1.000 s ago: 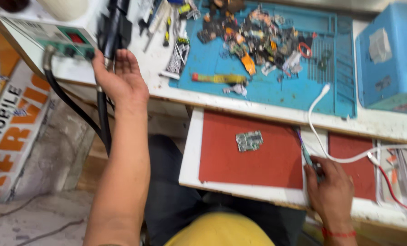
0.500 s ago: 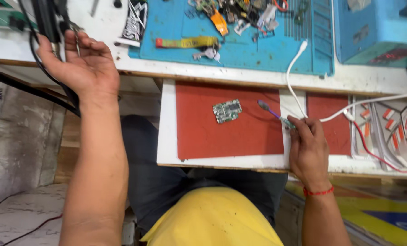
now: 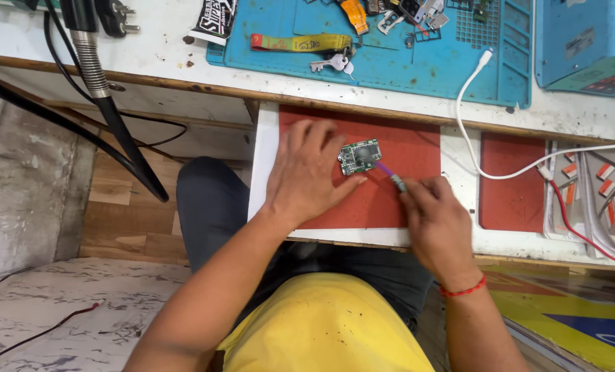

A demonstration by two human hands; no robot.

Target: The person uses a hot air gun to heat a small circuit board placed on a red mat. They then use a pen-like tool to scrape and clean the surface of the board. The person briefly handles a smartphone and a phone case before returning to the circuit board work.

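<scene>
On red mat (image 3: 321, 207), spread left hand (image 3: 307, 176) steadies circuit board (image 3: 360, 156); right hand (image 3: 437, 224) pinches purple tool (image 3: 388, 176).

circuit board (image 3: 360, 156) on mat (image 3: 417, 151), keys (image 3: 333, 64) behind, cable (image 3: 500, 172) right

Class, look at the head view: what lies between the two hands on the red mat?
Between the left hand and right hand lies a small green circuit board on the red mat, with the right hand's purple-tipped tool reaching toward it.

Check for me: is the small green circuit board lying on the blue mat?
No, the circuit board lies on the red mat, with the left hand touching it.
</scene>
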